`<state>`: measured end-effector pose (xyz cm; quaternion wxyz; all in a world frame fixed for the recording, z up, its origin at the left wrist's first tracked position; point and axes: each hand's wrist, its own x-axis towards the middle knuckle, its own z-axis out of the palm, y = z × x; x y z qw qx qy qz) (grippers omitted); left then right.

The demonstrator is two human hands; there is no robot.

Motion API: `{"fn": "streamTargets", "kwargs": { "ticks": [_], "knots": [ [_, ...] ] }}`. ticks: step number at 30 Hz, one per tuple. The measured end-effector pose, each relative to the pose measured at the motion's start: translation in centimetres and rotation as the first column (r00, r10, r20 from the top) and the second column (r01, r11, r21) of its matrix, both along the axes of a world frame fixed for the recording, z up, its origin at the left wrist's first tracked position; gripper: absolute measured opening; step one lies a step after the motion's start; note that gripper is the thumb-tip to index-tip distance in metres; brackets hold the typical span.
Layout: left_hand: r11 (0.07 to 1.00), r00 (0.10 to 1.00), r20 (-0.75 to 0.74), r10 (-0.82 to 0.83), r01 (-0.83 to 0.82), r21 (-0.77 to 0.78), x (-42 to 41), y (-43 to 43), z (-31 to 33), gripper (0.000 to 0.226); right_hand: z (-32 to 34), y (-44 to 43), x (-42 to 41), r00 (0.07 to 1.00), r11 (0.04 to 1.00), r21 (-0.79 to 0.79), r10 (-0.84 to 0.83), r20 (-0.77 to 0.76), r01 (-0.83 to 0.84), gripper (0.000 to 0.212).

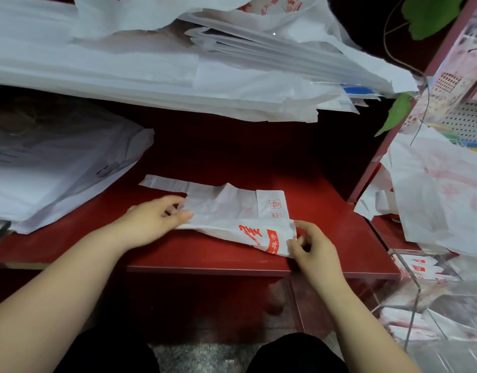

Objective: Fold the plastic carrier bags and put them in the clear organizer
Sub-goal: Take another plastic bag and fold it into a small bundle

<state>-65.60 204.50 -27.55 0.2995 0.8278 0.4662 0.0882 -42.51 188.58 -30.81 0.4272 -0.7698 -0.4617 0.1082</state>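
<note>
Dark knees (111, 354) sit lowest in the head view, with speckled floor (202, 356) between them, and both bare forearms reach forward to a red shelf (205, 254).

On that shelf lies the bag (226, 211), white with red print, already narrowed into a long strip with one handle trailing off to the far left. The left hand (156, 219) pinches the strip's near edge between thumb and fingers, by the handle end. The right hand (312, 249) grips the printed corner at the other end, its fingers curled round the plastic.

I judge the fold to be midway: the strip is made but not yet doubled up short. The next move likely calls for bringing one end over the other, keeping the slippery layers aligned, and pressing out trapped air so the packet stays flat.

To the lower right stands the organizer (417, 288), its clear walls showing folded bags (417, 267) inside.

A thick stack (124, 71) of unfolded bags overhangs the shelf from above, and another heap (57, 170) rests on its left. More loose bags (442, 189) hang at the right, beside a green leaf (396, 111) on a thin stem. The light is dim and the back of the shelf is dark.
</note>
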Motion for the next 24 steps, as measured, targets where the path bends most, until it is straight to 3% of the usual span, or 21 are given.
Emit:
{"fn": "streamTargets", "kwargs": {
  "ticks": [2,7,10,13,16,20,22,24],
  "knots": [
    [0.999,0.998,-0.050,0.037,-0.037,-0.002,0.1,0.1,0.1,0.080,0.1,-0.3,0.2,1.000,1.000,0.008,0.011,0.009,-0.011,0.035],
    [0.979,0.998,-0.002,-0.061,0.059,-0.197,-1.0,-0.1,0.8,0.017,0.4,-0.5,0.4,0.999,1.000,-0.009,0.024,0.024,-0.024,0.037],
    [0.955,0.987,0.160,0.017,0.032,-0.295,-1.8,-0.1,1.9,0.016,0.3,-0.5,0.5,0.996,0.999,-0.030,0.037,0.077,-0.035,0.038],
    [0.903,0.874,0.428,0.232,-0.029,-0.429,-2.2,0.3,2.1,0.019,0.4,-0.5,0.6,0.993,0.997,-0.060,0.048,0.110,-0.041,0.040],
    [0.854,0.805,0.466,0.368,-0.094,-0.512,-2.0,0.6,1.6,0.012,0.4,-0.5,0.6,0.992,0.997,-0.072,0.044,0.119,-0.035,0.040],
    [0.889,0.854,0.308,0.420,-0.318,-0.330,-2.1,0.9,0.4,0.009,0.5,-0.3,0.5,0.990,0.995,-0.100,0.029,0.137,-0.015,0.043],
    [0.910,0.886,0.208,0.413,-0.405,-0.084,-2.2,0.6,0.3,0.009,0.4,-0.1,0.5,0.990,0.994,-0.113,0.016,0.143,0.001,0.044],
    [0.860,0.890,0.159,0.426,-0.453,0.233,-1.7,-0.1,0.3,0.017,0.4,0.1,0.4,0.989,0.992,-0.122,0.002,0.149,0.016,0.044]
  ]
}}
